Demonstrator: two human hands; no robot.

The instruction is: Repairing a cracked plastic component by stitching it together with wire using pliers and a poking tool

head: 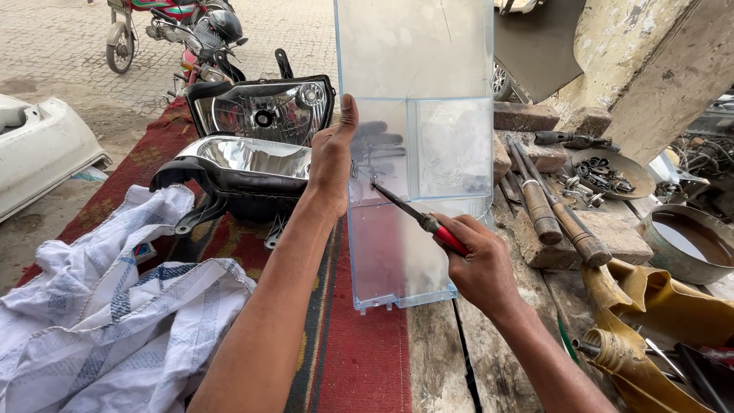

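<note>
A: Left hand (330, 160) first. Where is it?

B: On the left edge of the clear plastic panel (417, 145), which stands upright on the surface (436, 367) at centre frame. Palm flat to the edge, thumb up toward 12 o'clock, the other fingers spread behind the plastic and showing through it as a dark blur. Reads as bracing, so the panel does not tip or slide.

A: Right hand?

B: Right hand (478, 264) sits at 5 o'clock from the left. Its fingers are closed around the red grip of a soldering iron (417, 219), with the metal shaft slanting up toward 10 o'clock. The tip meets the panel face near an inner rib. A black cord (462, 356) trails down off the handle toward 6 o'clock.

A: What lies around it?

B: At 9 o'clock from the panel, two headlamp units (256, 145), one behind the other, on a red patterned rug (359, 359). Lower left, a crumpled white woven sack (115, 306). At 3 o'clock, two wooden-handled tools (547, 203) lie on bricks (604, 233), likely parked within reach. Beyond them a dish of small metal parts (608, 172), a metal bowl (688, 241) of dark liquid, and yellow folded material (650, 321) at 4 o'clock. Motorcycles (180, 30) stand at 11 o'clock, far back.
</note>
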